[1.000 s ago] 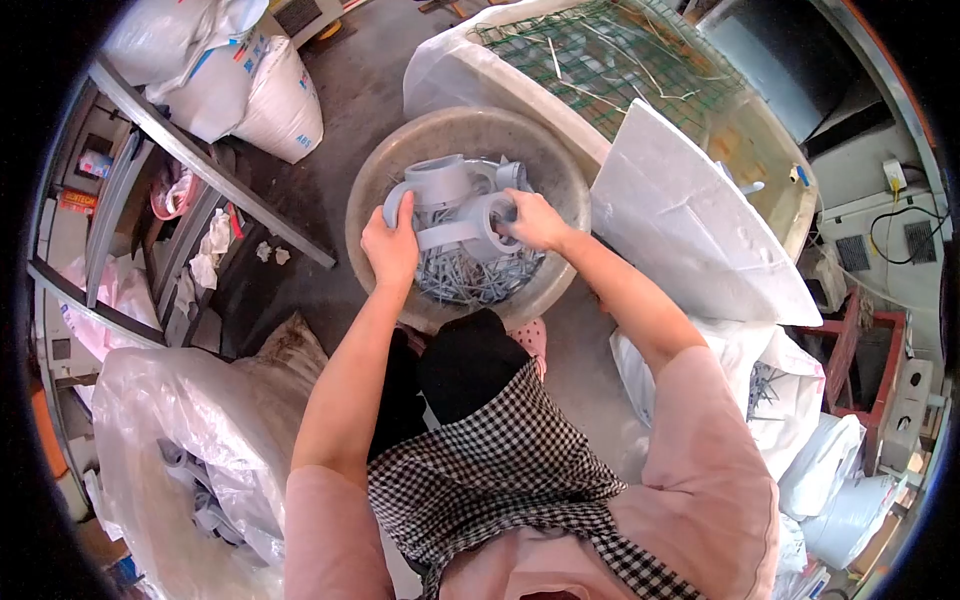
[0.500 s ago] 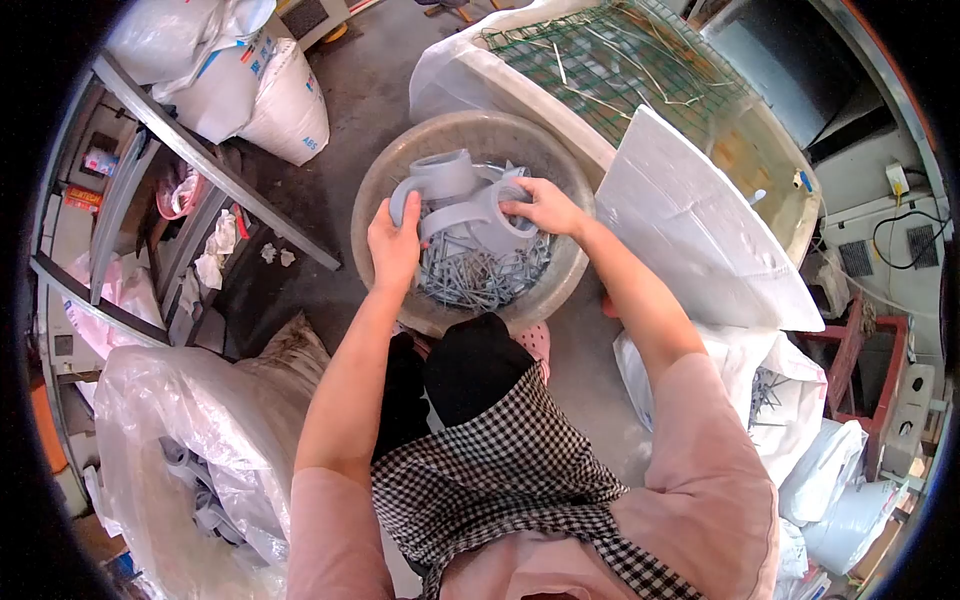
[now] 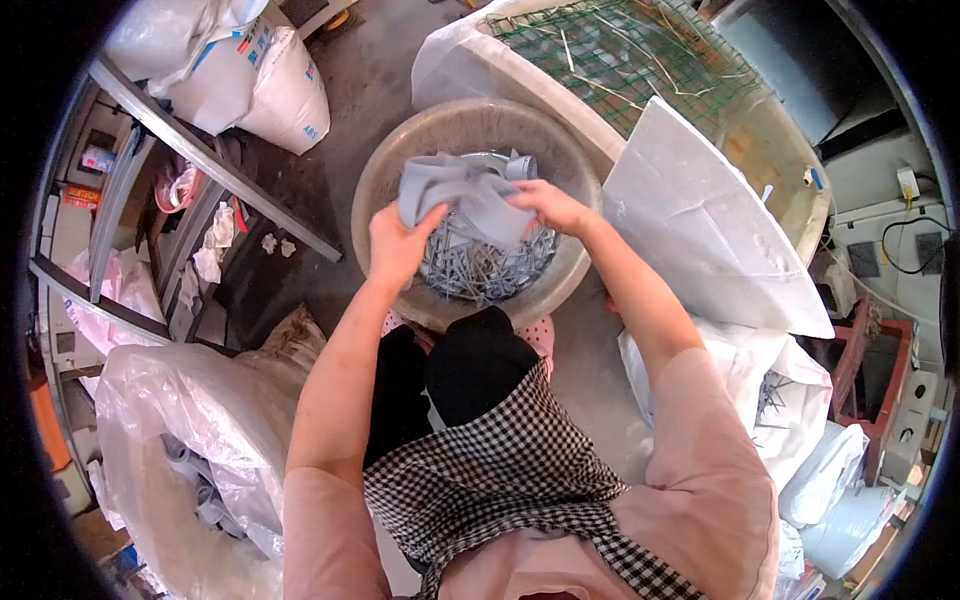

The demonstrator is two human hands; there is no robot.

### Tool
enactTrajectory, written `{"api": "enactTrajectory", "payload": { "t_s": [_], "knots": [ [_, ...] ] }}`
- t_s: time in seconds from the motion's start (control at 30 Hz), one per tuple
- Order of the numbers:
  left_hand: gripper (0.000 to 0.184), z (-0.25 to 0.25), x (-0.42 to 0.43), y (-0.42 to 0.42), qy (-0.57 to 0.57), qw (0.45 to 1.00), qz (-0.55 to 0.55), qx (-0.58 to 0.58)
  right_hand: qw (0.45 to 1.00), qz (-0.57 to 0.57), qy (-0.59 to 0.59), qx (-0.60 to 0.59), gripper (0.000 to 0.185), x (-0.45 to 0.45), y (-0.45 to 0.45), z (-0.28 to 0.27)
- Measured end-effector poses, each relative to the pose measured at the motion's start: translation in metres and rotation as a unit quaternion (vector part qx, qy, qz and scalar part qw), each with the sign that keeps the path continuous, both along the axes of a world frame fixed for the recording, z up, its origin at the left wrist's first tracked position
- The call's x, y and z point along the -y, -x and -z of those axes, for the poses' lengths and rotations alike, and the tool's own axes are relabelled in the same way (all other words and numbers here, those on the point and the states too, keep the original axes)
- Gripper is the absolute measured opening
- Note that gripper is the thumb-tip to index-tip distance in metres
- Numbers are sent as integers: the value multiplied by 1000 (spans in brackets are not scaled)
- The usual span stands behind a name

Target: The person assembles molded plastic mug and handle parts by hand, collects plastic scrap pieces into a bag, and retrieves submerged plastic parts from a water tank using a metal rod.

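Observation:
A grey plastic part [image 3: 465,198] with ring-shaped sections, blurred by motion, is held above a round basin [image 3: 385,155]. My left hand [image 3: 400,242] grips its left side, thumb on top. On the right, my right hand [image 3: 552,207] has its fingers closed on the part's other side. Thin grey sticks [image 3: 475,268] lie in a heap in the basin beneath. Another small grey ring-shaped piece [image 3: 521,167] shows near the basin's far side.
A clear plastic bag [image 3: 140,400] with grey parts stands at the lower left. At upper right is a tub [image 3: 480,50] with green mesh [image 3: 600,60]; a white board [image 3: 700,210] leans beside it. White sacks [image 3: 290,95] stand upper left, a metal frame [image 3: 220,170] below.
The grey part has been turned between my hands, so its ring openings no longer face up clearly. Both hands stay on it, and my left hand has shifted slightly.

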State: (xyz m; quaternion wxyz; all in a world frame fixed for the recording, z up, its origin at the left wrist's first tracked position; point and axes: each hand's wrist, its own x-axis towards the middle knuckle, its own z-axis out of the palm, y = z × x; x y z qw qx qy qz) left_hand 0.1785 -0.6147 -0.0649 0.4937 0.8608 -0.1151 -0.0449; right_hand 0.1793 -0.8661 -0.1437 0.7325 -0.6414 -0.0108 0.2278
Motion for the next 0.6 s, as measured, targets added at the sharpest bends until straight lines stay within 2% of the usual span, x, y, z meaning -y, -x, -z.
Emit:
{"api": "enactTrajectory", "payload": {
  "t_s": [0.03, 0.07, 0.13, 0.2, 0.23, 0.27, 0.3, 0.37, 0.4, 0.47, 0.53, 0.57, 0.6],
  "knots": [
    [30, 3, -4, -5, 53, 998, -43, 15, 973, 37, -193, -118, 39, 4, -4, 5],
    [30, 6, -10, -10, 106, 990, -87, 29, 973, 36, -194, -119, 39, 9, -8, 12],
    [30, -21, -25, -12, 97, 974, -179, -95, 963, 237, -95, -83, 36, 21, -19, 37],
    [28, -46, -46, -9, 145, 951, -256, -95, 948, 261, 156, -96, 34, 41, -31, 107],
    [26, -61, -63, -3, 164, 948, -261, -78, 923, 207, 318, -64, 30, 46, -30, 126],
    [26, -74, -84, 5, 182, 944, -268, -62, 870, 143, 471, -29, 26, 49, -28, 144],
    [30, -84, -110, 16, 175, 943, -281, -35, 872, 133, 470, -31, 26, 51, -28, 175],
    [22, -113, -177, 49, 158, 927, -340, 8, 804, 12, 593, -45, 40, 48, -30, 235],
    [21, -133, -218, 72, 152, 915, -372, 35, 807, 2, 589, -46, 40, 43, -29, 238],
    [22, -180, -303, 125, 147, 881, -436, 108, 718, -16, 695, 28, 43, 29, -22, 235],
    [24, -226, -372, 171, 149, 839, -494, 176, 723, -33, 689, -29, 45, 28, -30, 261],
    [25, -240, -364, 177, 115, 781, -571, 225, 728, -33, 683, -49, 35, 23, -32, 260],
    [31, -249, -373, 189, 77, 749, -615, 235, 730, -41, 680, -46, 35, 19, -35, 259]
  ]
}}
